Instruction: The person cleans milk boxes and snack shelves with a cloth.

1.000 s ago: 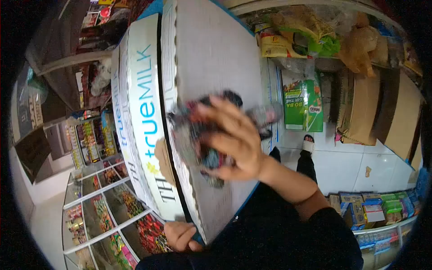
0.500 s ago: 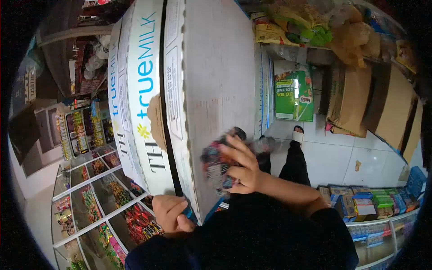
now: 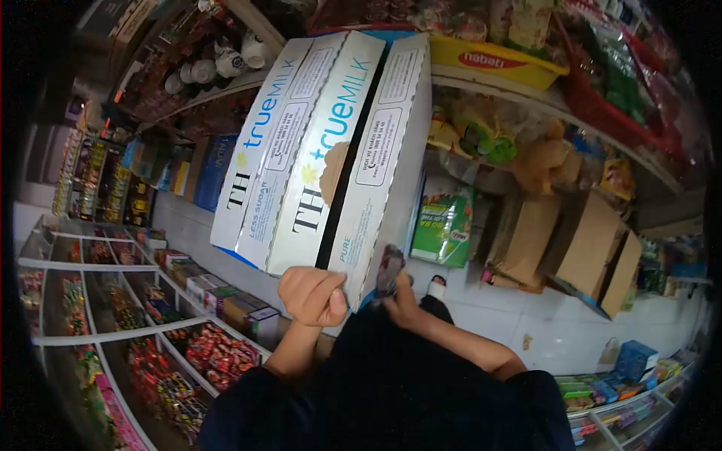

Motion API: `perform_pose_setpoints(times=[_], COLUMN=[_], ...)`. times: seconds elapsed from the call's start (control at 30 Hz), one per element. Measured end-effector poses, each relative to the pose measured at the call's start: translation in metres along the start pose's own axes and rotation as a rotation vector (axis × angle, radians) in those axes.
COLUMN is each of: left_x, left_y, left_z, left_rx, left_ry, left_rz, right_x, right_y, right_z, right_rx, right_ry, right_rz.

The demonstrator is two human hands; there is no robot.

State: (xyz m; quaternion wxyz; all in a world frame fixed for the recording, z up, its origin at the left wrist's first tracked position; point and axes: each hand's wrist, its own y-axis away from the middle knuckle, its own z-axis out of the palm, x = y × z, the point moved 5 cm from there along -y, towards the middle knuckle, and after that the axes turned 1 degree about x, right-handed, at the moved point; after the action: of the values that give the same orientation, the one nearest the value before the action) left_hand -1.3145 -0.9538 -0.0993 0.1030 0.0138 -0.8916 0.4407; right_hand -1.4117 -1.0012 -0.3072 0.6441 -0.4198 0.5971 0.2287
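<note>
**Milk cartons held up at chest height**

The left hand [image 3: 312, 295] is curled tight around the near bottom corner of the stacked milk cartons [image 3: 331, 150], propping them up in front of the shelf [image 3: 496, 71]. The right hand [image 3: 402, 297] pinches a crumpled cloth [image 3: 389, 269] against the stack's underside. Judging by this, the lift is under way; the next move needs a steady two-handed grip.

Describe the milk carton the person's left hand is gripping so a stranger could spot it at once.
Find the two white TH true MILK cartons held up in front of the snack shelves. The one wanted is the right-hand carton, its lower corner gripped by the left hand. Its side reads PURE, while the neighbouring carton reads LESS SUGAR.
</note>
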Motion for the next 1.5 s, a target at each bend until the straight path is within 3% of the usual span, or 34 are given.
perform_pose_setpoints(times=[0.07, 0.1, 0.17, 0.37, 0.5, 0.6, 0.67, 0.7, 0.8, 0.87, 0.93, 0.97, 1.03, 1.07, 1.17, 1.23, 1.33, 1.37, 1.5], left_x=[0.000, 0.000, -0.003, -0.011, -0.019, -0.025, -0.035, -0.039, -0.074, -0.105, -0.131, -0.141, -0.157, -0.160, -0.161, -0.165, -0.169, -0.171, -0.173], left_y=[0.000, 0.000, 0.002, 0.010, 0.010, -0.008, -0.017, -0.019, -0.023, -0.027, -0.023, -0.019, -0.008, -0.005, 0.002, 0.002, 0.004, 0.004, 0.007], left_z=[-0.001, -0.002, -0.004, -0.013, -0.016, -0.027, -0.048, -0.054, -0.067, -0.069, -0.073, -0.073, -0.065, -0.061, -0.057, -0.056, -0.055, -0.055, -0.055], left_rx=[0.058, 0.082, 0.125, 0.190, 0.204, -0.023, -0.083, -0.128, -0.229, -0.437, -0.414, -0.399, -0.500, -0.536, -0.593, -0.604, -0.614, -0.610, -0.541], left_ry=[-0.001, -0.007, -0.005, 0.209, 0.524, 0.676, 0.595, 0.502, 0.337, 0.228, 0.134, 0.036, 0.060, 0.025, -0.056, -0.063, -0.008, -0.011, 0.068], left_rz=[-0.008, -0.006, -0.008, 0.105, -0.023, -0.124, -0.021, 0.076, 0.115, 0.062, 0.141, 0.209, 0.157, 0.125, 0.108, 0.073, 0.053, 0.051, 0.040], right_x=[-0.037, -0.043, -0.094, -0.117, -0.133, -0.141, -0.138, -0.134, -0.076, -0.070, -0.087, -0.102, -0.161, -0.178, -0.166, -0.111, -0.027, -0.020, -0.074], right_y=[-0.013, -0.021, -0.038, -0.034, -0.024, -0.013, -0.007, -0.010, -0.007, -0.008, -0.015, -0.019, -0.036, -0.042, -0.041, -0.033, -0.013, -0.012, -0.028], right_z=[0.001, 0.002, -0.015, -0.017, -0.013, 0.005, 0.021, 0.028, 0.055, 0.058, 0.058, 0.055, 0.060, 0.063, 0.075, 0.084, 0.082, 0.084, 0.092], right_rx=[-0.054, -0.078, 0.118, 0.102, 0.093, 0.119, 0.157, 0.111, -0.301, -0.344, -0.395, -0.398, -0.225, -0.136, -0.029, -0.322, -0.499, -0.603, -0.532], right_ry=[0.114, 0.134, -0.005, 0.191, 0.534, 0.728, 0.952, 0.957, 1.129, 1.141, 1.166, 1.202, 1.261, 1.274, 1.319, 1.362, 1.361, 1.400, 1.325], right_rz=[-0.295, -0.313, -0.703, -0.781, -0.943, -0.959, -0.819, -0.764, -0.555, -0.585, -0.700, -0.618, -0.817, -0.811, -0.837, -0.773, -0.601, -0.518, -0.594])
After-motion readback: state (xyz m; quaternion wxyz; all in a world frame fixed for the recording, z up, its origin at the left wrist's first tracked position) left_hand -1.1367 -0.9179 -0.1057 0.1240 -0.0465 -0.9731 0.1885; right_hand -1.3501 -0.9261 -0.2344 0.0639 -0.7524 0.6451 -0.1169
